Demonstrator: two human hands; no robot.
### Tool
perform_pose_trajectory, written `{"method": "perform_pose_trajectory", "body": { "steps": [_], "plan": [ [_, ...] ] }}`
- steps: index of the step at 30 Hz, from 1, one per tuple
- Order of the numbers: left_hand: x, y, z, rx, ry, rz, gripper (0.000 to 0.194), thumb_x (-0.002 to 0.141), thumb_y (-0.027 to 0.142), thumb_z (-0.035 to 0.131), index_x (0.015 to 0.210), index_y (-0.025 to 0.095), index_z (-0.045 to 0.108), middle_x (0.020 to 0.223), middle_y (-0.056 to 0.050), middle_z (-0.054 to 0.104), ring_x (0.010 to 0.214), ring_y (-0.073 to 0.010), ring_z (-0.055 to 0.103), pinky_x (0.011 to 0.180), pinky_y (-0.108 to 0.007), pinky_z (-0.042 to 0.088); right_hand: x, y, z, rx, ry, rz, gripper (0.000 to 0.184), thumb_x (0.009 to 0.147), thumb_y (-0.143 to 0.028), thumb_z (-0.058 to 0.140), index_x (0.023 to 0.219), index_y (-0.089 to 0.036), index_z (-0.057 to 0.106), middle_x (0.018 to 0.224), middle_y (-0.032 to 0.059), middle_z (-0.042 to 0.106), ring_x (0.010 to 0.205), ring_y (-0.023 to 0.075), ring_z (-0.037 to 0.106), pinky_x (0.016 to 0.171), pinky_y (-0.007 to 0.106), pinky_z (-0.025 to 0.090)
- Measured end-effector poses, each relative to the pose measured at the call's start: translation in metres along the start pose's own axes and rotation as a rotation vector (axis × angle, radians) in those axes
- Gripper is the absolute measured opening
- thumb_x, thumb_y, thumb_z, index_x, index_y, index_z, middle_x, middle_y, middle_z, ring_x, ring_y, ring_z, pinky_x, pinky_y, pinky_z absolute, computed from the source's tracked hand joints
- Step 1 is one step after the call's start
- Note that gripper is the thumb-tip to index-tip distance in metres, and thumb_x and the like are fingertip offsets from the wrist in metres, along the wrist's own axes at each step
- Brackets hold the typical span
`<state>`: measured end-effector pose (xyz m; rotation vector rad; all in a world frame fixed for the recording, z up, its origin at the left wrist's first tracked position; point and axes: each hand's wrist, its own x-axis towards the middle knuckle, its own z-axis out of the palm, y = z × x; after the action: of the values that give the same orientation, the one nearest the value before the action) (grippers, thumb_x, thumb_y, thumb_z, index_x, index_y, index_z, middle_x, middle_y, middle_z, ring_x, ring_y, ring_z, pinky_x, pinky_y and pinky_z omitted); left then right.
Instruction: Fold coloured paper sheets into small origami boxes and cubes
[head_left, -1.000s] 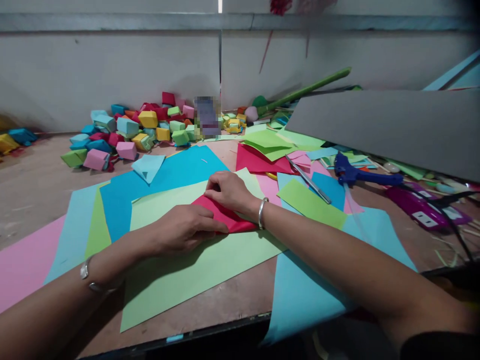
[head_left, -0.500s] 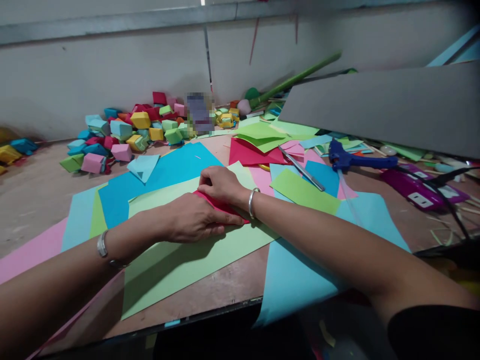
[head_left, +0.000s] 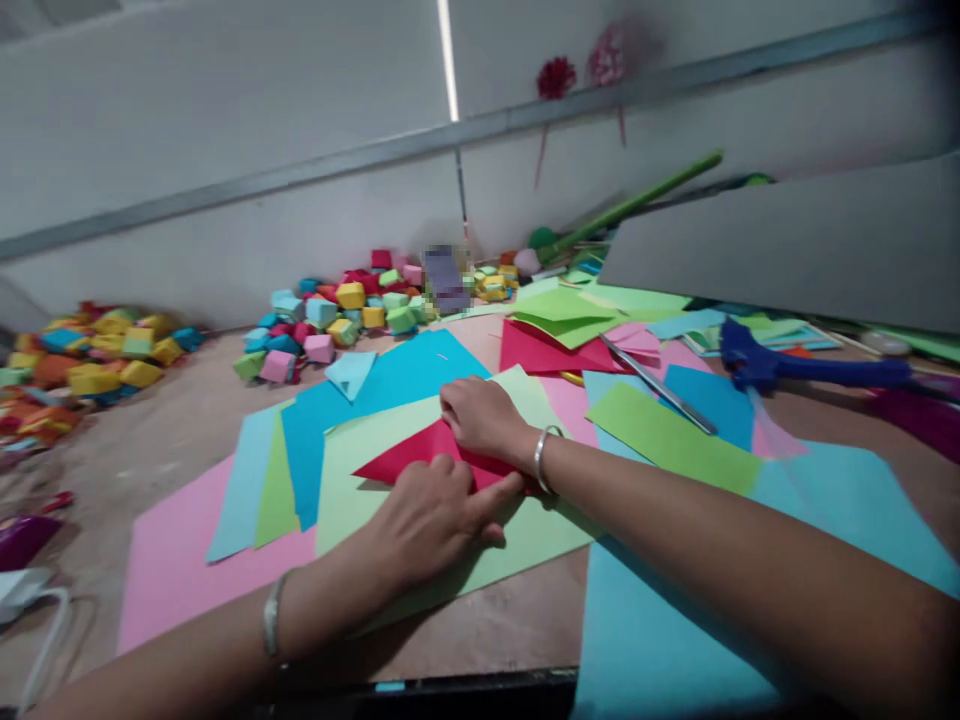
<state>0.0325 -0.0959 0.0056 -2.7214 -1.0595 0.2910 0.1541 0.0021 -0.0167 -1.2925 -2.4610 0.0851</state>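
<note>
A folded red paper [head_left: 409, 455] lies on a light green sheet [head_left: 525, 535] at the middle of the table. My left hand [head_left: 431, 520] presses flat on its near edge, fingers stretched out toward the right. My right hand [head_left: 480, 415] rests on the paper's far right part with fingers curled down onto it. Both wrists carry silver bangles. The paper's left point sticks out free beyond my hands.
Coloured sheets [head_left: 187, 560] in pink, blue and green cover the table. A heap of folded paper boxes [head_left: 337, 310] sits at the back, another pile [head_left: 82, 360] at far left. A blue glue gun [head_left: 795, 368], a metal ruler [head_left: 660, 385] and a grey board [head_left: 795, 240] lie right.
The view has swung left and up. My left hand slid along the red paper's near edge, and more of the paper's left point now shows. My right hand stays on its far side.
</note>
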Motion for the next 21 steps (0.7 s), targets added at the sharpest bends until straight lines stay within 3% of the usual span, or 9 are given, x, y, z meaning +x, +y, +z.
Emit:
{"method": "perform_pose_trajectory", "body": {
  "steps": [3, 6, 9, 14, 18, 21],
  "plan": [
    [-0.004, 0.008, 0.001, -0.008, 0.047, -0.091, 0.059, 0.089, 0.061, 0.044, 0.123, 0.014, 0.052, 0.082, -0.007, 0.061, 0.069, -0.0227, 0.055, 0.050, -0.030, 0.035, 0.000, -0.002, 0.004, -0.075, 0.024, -0.076, 0.012, 0.085, -0.014, 0.050, 0.085, -0.014, 0.062, 0.085, 0.0101, 0.065, 0.079, 0.0228, 0.053, 0.060, 0.034, 0.021],
    [-0.009, 0.011, 0.004, -0.058, 0.070, -0.133, 0.061, 0.087, 0.065, 0.042, 0.112, 0.012, 0.057, 0.081, -0.008, 0.062, 0.070, -0.0231, 0.056, 0.053, -0.031, 0.039, -0.001, -0.005, 0.007, -0.138, 0.049, -0.112, 0.017, 0.085, -0.008, 0.046, 0.085, -0.013, 0.062, 0.084, 0.0128, 0.063, 0.083, 0.0256, 0.051, 0.062, 0.035, 0.020],
    [-0.020, 0.012, 0.008, -0.070, 0.040, -0.206, 0.073, 0.086, 0.069, 0.037, 0.120, 0.006, 0.055, 0.083, -0.011, 0.064, 0.074, -0.0254, 0.058, 0.058, -0.034, 0.044, -0.003, -0.006, 0.009, -0.176, 0.061, -0.127, 0.019, 0.086, -0.007, 0.043, 0.085, -0.012, 0.062, 0.084, 0.0141, 0.062, 0.082, 0.0261, 0.050, 0.062, 0.036, 0.019],
    [-0.050, 0.004, 0.013, -0.058, -0.156, -0.458, 0.089, 0.083, 0.070, 0.040, 0.134, -0.002, 0.047, 0.084, -0.018, 0.067, 0.075, -0.0311, 0.063, 0.058, -0.038, 0.046, -0.002, -0.005, 0.010, -0.187, 0.046, -0.155, 0.020, 0.087, -0.006, 0.043, 0.084, -0.013, 0.062, 0.083, 0.0129, 0.062, 0.080, 0.0248, 0.048, 0.061, 0.035, 0.017],
    [-0.077, -0.011, 0.014, -0.086, -0.265, -0.624, 0.081, 0.087, 0.063, 0.044, 0.136, -0.001, 0.046, 0.085, -0.020, 0.070, 0.080, -0.0343, 0.066, 0.060, -0.039, 0.047, 0.000, -0.004, 0.013, -0.143, 0.055, -0.151, 0.021, 0.086, -0.004, 0.042, 0.082, -0.012, 0.062, 0.083, 0.0139, 0.062, 0.078, 0.0240, 0.046, 0.060, 0.035, 0.016],
    [-0.095, -0.024, 0.011, -0.089, -0.277, -0.704, 0.067, 0.092, 0.054, 0.043, 0.137, 0.004, 0.047, 0.088, -0.019, 0.071, 0.082, -0.0341, 0.067, 0.058, -0.037, 0.046, 0.000, -0.004, 0.015, -0.068, 0.078, -0.147, 0.022, 0.084, -0.002, 0.042, 0.079, -0.012, 0.061, 0.081, 0.0141, 0.062, 0.076, 0.0232, 0.045, 0.059, 0.035, 0.015]
  ]
}}
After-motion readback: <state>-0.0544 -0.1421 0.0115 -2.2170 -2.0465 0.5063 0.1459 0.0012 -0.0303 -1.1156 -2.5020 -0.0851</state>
